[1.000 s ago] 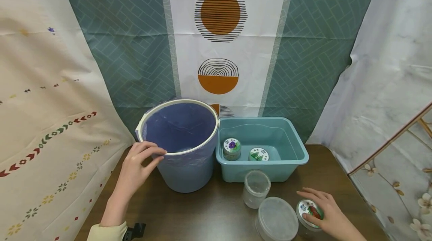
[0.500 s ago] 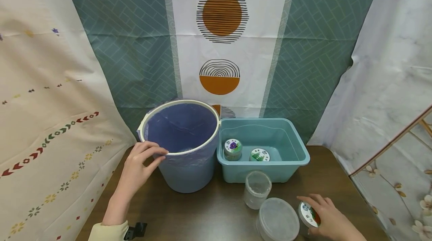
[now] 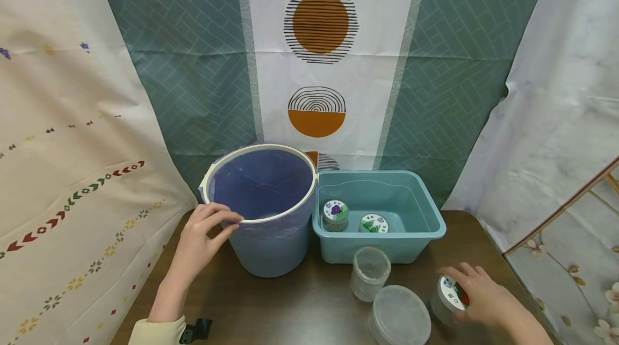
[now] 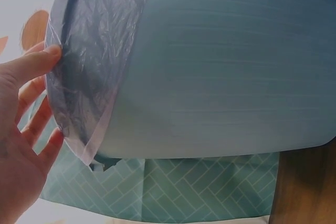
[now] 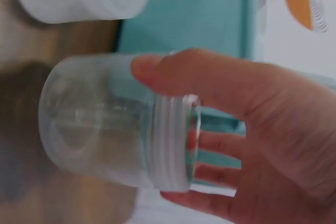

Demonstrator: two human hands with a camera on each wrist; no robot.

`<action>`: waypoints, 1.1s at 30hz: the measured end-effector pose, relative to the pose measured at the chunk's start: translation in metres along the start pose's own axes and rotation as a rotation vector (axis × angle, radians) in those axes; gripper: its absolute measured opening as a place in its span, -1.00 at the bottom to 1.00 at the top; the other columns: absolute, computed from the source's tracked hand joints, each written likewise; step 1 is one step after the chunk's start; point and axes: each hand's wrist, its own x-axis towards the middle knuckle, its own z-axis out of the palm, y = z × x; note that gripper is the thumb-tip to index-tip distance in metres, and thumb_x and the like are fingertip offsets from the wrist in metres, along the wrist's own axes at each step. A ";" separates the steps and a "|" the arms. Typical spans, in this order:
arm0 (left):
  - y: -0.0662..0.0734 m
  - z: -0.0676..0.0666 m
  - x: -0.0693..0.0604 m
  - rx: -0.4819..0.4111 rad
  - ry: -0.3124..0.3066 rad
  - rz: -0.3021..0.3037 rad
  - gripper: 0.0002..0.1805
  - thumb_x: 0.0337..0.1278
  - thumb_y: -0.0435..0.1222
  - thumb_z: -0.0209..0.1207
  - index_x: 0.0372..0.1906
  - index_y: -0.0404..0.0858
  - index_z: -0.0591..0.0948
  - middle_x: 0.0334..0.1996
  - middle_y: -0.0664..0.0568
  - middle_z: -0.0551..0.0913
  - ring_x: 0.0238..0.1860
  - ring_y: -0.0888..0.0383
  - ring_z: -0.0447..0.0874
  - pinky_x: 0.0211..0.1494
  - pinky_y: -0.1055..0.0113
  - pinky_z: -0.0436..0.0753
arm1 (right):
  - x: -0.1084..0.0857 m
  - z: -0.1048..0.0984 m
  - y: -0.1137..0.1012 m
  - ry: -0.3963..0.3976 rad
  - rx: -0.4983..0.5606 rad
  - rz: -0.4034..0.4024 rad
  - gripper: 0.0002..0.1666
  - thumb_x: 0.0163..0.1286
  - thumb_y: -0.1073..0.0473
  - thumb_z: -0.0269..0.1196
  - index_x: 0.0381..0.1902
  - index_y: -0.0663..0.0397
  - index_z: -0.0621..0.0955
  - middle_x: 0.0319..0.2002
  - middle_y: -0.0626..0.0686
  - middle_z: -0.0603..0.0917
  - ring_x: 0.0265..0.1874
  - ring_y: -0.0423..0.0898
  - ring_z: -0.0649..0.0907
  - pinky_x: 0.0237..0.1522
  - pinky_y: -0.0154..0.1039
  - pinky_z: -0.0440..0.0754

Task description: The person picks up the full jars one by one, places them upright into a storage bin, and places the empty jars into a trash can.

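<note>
My left hand point(image 3: 200, 240) holds the near left rim of a blue trash can point(image 3: 273, 256). Thumb and fingers pinch the rim over a thin plastic liner point(image 4: 107, 30), as the left wrist view shows. At the table's right side, my right hand point(image 3: 488, 299) grips a clear jar point(image 5: 100, 124) near its top. This jar has a white lid point(image 3: 452, 292) with a red picture, partly covered by the fingers. In the head view it leans slightly; whether its base touches the table I cannot tell.
A teal bin point(image 3: 382, 248) behind the jars holds a purple-flower jar point(image 3: 335, 216) and a green-leaf jar point(image 3: 374, 224). In front of it stand a small clear jar point(image 3: 369, 275) and a wider frosted-lid container point(image 3: 401, 315). Patterned cloths hang around the table point(image 3: 271, 307).
My right hand has closed round the jar and shifted it slightly right and away, tilting it. My left hand keeps its hold on the trash can's rim. The head view has drifted slightly.
</note>
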 end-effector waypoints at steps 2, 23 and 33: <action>0.001 0.000 0.000 -0.002 0.010 0.005 -0.63 -0.27 -0.51 0.50 -0.31 -0.02 0.75 -0.31 0.18 0.65 -0.19 0.23 0.45 -0.06 0.43 0.36 | 0.000 -0.014 -0.003 0.007 -0.021 -0.023 -0.04 -0.22 -0.02 0.63 0.21 -0.25 0.49 0.16 0.17 0.49 0.06 0.28 0.49 -0.44 0.01 0.54; 0.000 0.000 -0.003 -0.013 0.020 0.024 -0.61 -0.28 -0.50 0.50 -0.30 -0.01 0.75 -0.30 0.18 0.65 -0.18 0.21 0.45 -0.05 0.41 0.35 | 0.031 -0.160 -0.092 0.003 -0.157 -0.452 -0.15 -0.01 -0.25 0.52 0.24 -0.29 0.47 0.13 -0.03 0.58 -0.04 -0.09 0.58 -0.20 -0.20 0.56; -0.002 -0.001 0.000 -0.010 0.017 0.028 -0.61 -0.30 -0.51 0.51 -0.30 -0.02 0.76 -0.30 0.19 0.65 -0.18 0.21 0.45 -0.05 0.43 0.35 | 0.085 -0.198 -0.157 -0.126 -0.218 -0.546 -0.20 0.05 -0.16 0.52 0.25 -0.26 0.48 0.17 -0.03 0.56 0.11 0.06 0.50 0.02 0.08 0.56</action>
